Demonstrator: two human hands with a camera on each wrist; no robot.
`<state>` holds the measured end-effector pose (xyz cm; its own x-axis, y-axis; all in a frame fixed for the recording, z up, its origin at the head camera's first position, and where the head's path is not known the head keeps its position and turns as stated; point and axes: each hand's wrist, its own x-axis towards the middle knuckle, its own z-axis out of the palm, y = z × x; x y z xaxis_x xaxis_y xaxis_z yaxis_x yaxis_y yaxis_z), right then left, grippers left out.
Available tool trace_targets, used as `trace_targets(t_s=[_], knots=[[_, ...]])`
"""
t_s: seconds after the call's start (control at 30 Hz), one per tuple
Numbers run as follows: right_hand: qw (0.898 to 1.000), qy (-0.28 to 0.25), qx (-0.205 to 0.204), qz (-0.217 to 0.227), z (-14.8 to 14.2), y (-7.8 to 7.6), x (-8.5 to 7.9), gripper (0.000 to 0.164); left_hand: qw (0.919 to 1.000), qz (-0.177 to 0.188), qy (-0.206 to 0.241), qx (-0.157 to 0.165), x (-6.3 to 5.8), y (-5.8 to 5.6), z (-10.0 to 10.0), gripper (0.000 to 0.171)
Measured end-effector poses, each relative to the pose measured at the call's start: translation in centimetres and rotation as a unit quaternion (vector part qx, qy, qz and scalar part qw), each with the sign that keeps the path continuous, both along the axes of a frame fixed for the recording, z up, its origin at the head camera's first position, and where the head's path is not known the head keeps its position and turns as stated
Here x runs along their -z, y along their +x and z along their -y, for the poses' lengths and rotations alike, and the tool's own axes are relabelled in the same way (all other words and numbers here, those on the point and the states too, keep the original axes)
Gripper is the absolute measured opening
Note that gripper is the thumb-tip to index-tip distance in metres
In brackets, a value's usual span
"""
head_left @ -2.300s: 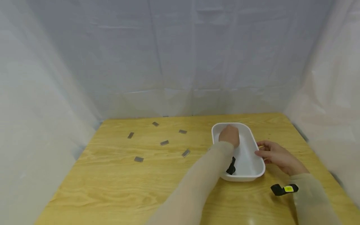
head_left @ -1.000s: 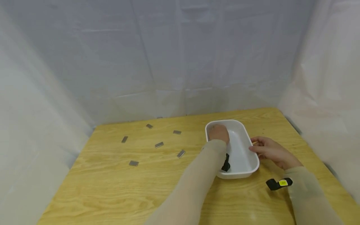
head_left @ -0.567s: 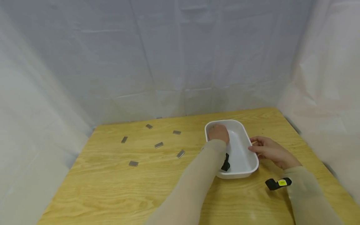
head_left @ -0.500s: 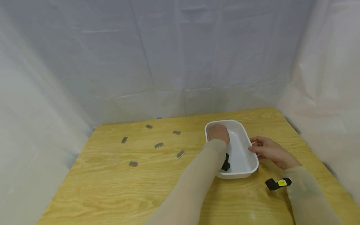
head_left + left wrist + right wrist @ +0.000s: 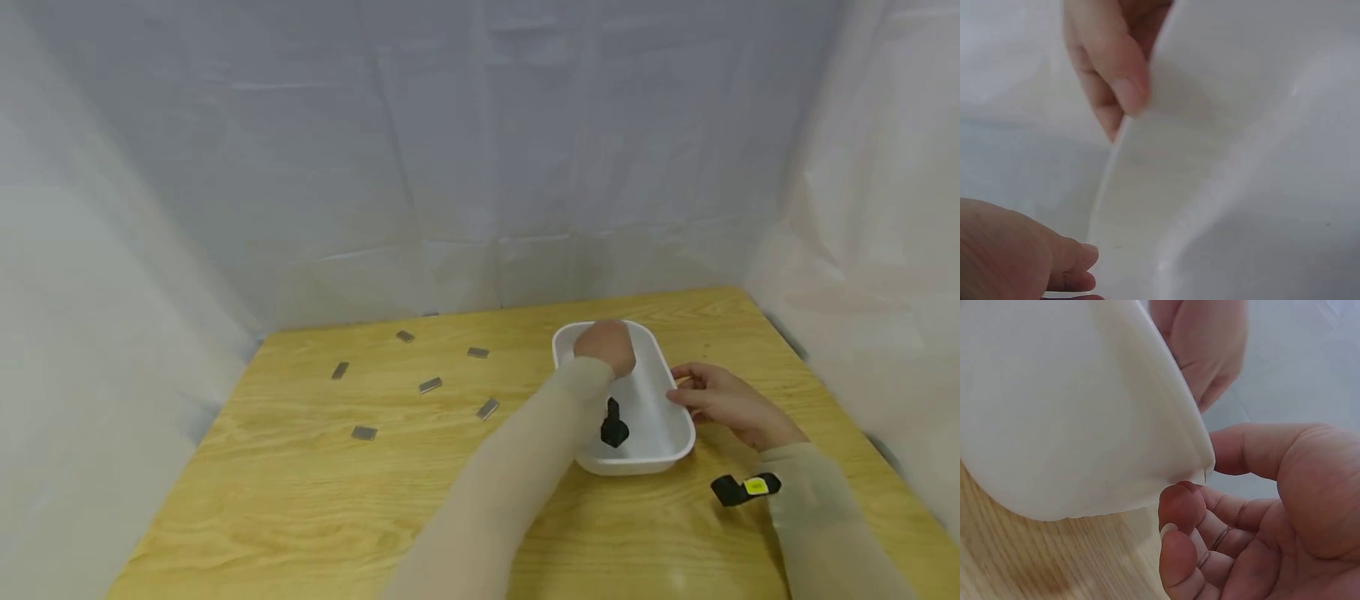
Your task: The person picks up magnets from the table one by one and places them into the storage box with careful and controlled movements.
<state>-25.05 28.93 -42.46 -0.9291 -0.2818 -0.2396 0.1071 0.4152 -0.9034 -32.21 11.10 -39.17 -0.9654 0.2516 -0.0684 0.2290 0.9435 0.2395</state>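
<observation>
A deep white plastic tray (image 5: 647, 408) with rounded corners stands on the right half of the table. My right hand (image 5: 731, 404) pinches its right rim. The right wrist view shows the thumb on one side of the tray wall (image 5: 1097, 425) and fingertips curled against the other. My left hand (image 5: 606, 346) is over the far end of the tray, back up, its fingers hidden from the head view. In the left wrist view, the left hand's loosely bent fingers (image 5: 1075, 281) lie near the tray rim, with nothing seen between them.
Several small grey rectangular pieces, such as one piece (image 5: 430, 385) and another piece (image 5: 364, 433), lie scattered on the wooden table (image 5: 300, 517) to the left. Plastic sheeting (image 5: 450, 150) walls in the back and sides. A black wrist mount (image 5: 613, 425) overlaps the tray.
My left hand has risen and shifted right, away from the tray's left wall. The right hand keeps its place at the rim. The grey pieces lie as before; the head view shifts slightly.
</observation>
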Motion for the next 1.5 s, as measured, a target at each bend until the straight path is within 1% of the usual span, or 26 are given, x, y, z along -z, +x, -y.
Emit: trace_targets(t_s=[0.1,0.17,0.27,0.33,0.43,0.57,0.67,0.77,0.9,0.97,1.07,1.2,1.37,1.5], knots=[[1.000,0.005,-0.001,0.001,-0.1,-0.1,-0.1,0.059,0.9997,-0.010,0.018,0.014,-1.4,0.7,0.3,0.011],[1.000,0.004,-0.003,0.001,-0.2,-0.2,-0.2,0.059,0.9992,-0.022,0.021,0.028,-2.2,1.2,0.8,0.015],[1.000,0.002,-0.008,-0.002,-0.3,-0.5,-0.2,0.059,0.9972,-0.055,0.015,0.048,-3.1,2.0,1.9,0.019],[1.000,0.001,-0.011,-0.003,-0.4,-0.7,-0.2,0.059,0.9958,-0.069,0.021,0.056,-3.5,2.6,2.8,0.023],[1.000,0.004,-0.013,-0.001,-0.7,-1.1,0.0,0.059,0.9934,-0.080,0.055,0.061,-4.0,3.5,4.5,0.030],[1.000,0.010,-0.019,-0.003,-1.3,-1.5,0.4,0.059,0.9900,-0.081,0.106,0.047,-4.2,4.7,6.8,0.035],[1.000,0.013,-0.023,-0.007,-1.7,-1.6,0.4,0.059,0.9869,-0.097,0.123,0.039,-3.7,5.2,8.7,0.034],[1.000,0.019,-0.019,-0.008,-2.2,-1.3,0.3,0.060,0.9830,-0.104,0.147,0.036,-2.7,5.6,10.5,0.034],[1.000,0.028,-0.011,0.000,-2.8,-1.0,0.4,0.064,0.9779,-0.091,0.187,0.025,-1.0,6.4,12.4,0.032],[0.999,0.031,-0.007,0.003,-3.1,-0.9,0.3,0.066,0.9760,-0.087,0.198,0.022,-0.3,6.8,13.1,0.032],[1.000,0.029,-0.009,0.000,-3.5,-0.7,0.3,0.066,0.9744,-0.086,0.207,0.018,0.6,7.2,13.8,0.032],[1.000,0.023,-0.011,-0.002,-3.9,-0.6,0.3,0.064,0.9720,-0.095,0.215,0.014,1.4,7.5,14.5,0.031],[1.000,0.021,-0.010,0.005,-4.0,-0.3,0.2,0.062,0.9739,-0.099,0.204,0.011,2.1,7.7,14.8,0.031],[1.000,0.025,-0.007,0.001,-3.8,-0.2,-0.1,0.062,0.9768,-0.093,0.192,0.019,2.5,7.6,14.6,0.031]])
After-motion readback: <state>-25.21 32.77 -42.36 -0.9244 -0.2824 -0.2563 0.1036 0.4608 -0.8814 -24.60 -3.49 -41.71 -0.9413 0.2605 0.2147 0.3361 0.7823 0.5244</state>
